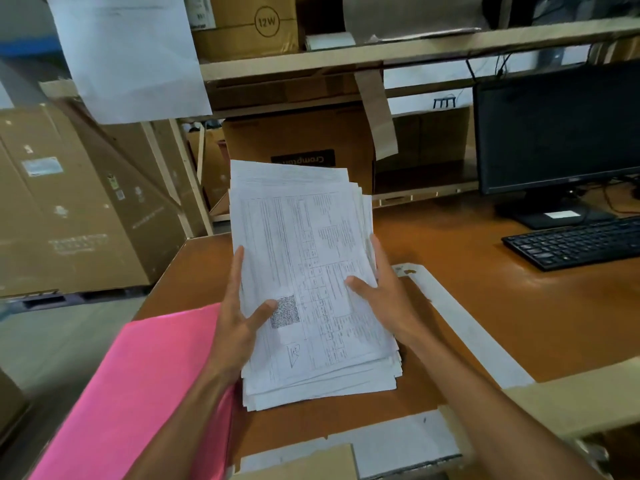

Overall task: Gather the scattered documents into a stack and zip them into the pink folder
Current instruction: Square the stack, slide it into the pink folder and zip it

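The papers [304, 271] I see are white with grey printed tables and a speckled code square. My folder [138, 393] is bright pink, the desk [485, 306] orange-brown, the keyboard [575, 242] and monitor [554, 129] black, the boxes [69, 202] brown.

The stack of documents [304, 271] is in the middle, over the table [485, 289]. The left hand [239, 317] is on its left edge and the right hand [384, 292] is on its right edge. The folder [138, 386] lies to the left of the stack, at the table's left edge, under the left arm. The keyboard [575, 242] lies on the table far to the right. The monitor [557, 133] stands behind the keyboard. Shelves [381, 53] with boxes [298, 147] are behind the table. A big box [76, 202] stands off to the left.
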Demonstrator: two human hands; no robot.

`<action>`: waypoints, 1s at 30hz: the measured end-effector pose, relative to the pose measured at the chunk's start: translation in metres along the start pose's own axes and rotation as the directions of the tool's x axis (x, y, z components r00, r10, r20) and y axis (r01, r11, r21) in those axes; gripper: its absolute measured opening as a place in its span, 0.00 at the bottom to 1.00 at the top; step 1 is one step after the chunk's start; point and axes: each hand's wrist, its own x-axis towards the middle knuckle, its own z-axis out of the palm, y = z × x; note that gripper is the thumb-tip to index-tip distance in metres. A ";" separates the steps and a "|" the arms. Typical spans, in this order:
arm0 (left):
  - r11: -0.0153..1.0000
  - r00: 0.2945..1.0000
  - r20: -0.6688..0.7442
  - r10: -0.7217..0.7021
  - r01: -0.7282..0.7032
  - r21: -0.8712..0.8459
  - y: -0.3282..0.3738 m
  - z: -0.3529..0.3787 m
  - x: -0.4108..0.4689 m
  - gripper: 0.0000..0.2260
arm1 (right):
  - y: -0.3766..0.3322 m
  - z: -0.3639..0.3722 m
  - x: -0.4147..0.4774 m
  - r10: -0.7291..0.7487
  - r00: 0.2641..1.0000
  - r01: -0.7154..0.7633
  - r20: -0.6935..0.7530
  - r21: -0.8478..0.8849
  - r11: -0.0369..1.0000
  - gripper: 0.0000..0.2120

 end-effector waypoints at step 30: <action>0.908 0.912 -0.140 0.385 -0.348 0.231 0.074 0.053 0.068 0.47 | -0.068 -0.049 0.031 -0.483 0.858 0.466 -0.173 -0.132 0.875 0.34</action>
